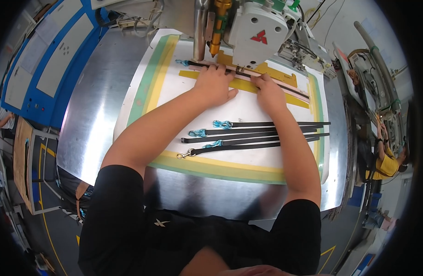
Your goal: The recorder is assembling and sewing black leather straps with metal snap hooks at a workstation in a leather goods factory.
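Note:
A black strap [283, 85] lies lengthwise in a flat yellow-and-pink jig [250, 86], under the head of an industrial sewing machine [257, 34]. At its left end is a clip wrapped in blue [181, 61]. My left hand [215, 86] rests its fingertips along the strap near that clip, thumb spread away. Farther right, my right hand [270, 93] has its thumb and fingers drawn together on the strap, partly hiding it. Between my forearms and me, several black straps [248, 132] lie side by side, most with blue-wrapped clips; the nearest has a bare metal snap hook [186, 154].
A white sheet edged with green and yellow tape [220, 166] covers part of the metal table [96, 110]. A metal post [201, 32] and a gold-coloured cylinder [218, 27] stand just beyond my left hand. A blue cabinet [48, 60] is at left; a person in yellow [387, 165] is far right.

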Tool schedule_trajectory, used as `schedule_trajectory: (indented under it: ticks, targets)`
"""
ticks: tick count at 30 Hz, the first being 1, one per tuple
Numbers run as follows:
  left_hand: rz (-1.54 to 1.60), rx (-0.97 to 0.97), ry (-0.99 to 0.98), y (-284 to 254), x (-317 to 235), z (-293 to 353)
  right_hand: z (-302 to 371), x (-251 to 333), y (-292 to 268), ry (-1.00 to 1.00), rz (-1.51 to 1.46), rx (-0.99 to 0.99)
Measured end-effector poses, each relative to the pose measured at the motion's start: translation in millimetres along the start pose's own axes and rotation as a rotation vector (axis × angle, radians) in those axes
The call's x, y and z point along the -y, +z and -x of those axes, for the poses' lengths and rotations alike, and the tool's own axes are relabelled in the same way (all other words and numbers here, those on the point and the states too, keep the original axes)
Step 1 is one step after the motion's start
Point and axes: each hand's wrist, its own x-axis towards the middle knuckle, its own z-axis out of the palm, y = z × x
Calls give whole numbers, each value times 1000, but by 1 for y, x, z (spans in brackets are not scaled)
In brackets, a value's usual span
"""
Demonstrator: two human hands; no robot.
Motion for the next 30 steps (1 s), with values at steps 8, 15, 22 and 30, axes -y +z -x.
schedule_trajectory:
  ticks: [8,15,22,30]
  targets:
    - [44,49,54,-12,-5,-10,2,-27,-9,-34,7,1]
    - [19,100,25,-20,-16,-13,6,-34,-11,-31,21,-7]
    - [5,218,56,-19,-27,-24,5,-32,-12,-41,30,7]
    - [-22,256,27,-26,-40,-28,14,-57,-22,-16,37,29]
